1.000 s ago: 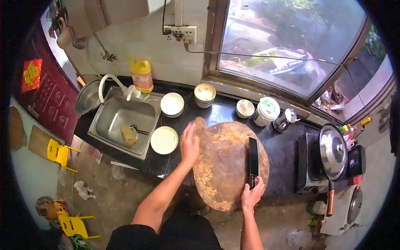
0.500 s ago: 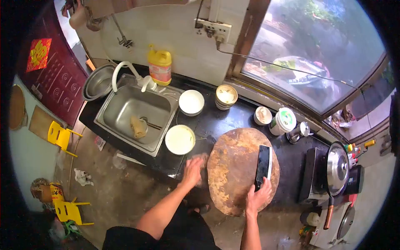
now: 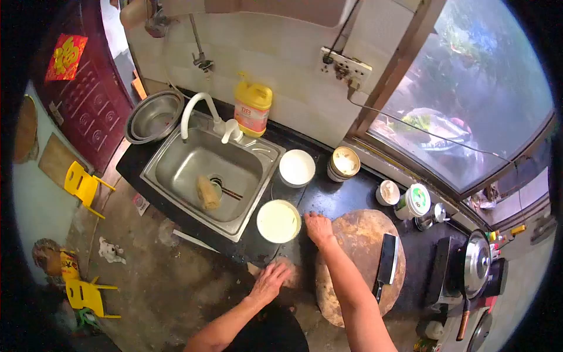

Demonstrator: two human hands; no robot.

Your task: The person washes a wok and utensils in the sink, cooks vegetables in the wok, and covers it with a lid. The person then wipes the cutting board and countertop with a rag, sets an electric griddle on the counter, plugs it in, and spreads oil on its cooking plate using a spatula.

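My left hand (image 3: 271, 283) hovers by the counter's front edge, below the bowl of pale contents (image 3: 278, 221). Its fingers are extended, and a beige blur lies beside them. My right hand (image 3: 319, 228) reaches across the round wooden board (image 3: 346, 281) to the dark counter just right of that bowl. Its fingers are curled and closed; what they hold, if anything, is hidden. On the board's right side rests a black cleaver (image 3: 387, 259), its handle toward me and touched by neither hand. A white bowl (image 3: 297, 168) stands behind the pale one.
Left is a steel sink (image 3: 202, 164) with a brown item (image 3: 207, 192) inside and a white faucet (image 3: 199, 102). A yellow jug (image 3: 253, 108), stacked bowls (image 3: 344, 163) and a white tub (image 3: 413, 202) line the wall. A lidded pan (image 3: 476, 262) sits right on the stove.
My right hand has let go of the cleaver and moved left to the counter beside the bowl. My left hand has moved down toward the front edge. The camera view has shifted.
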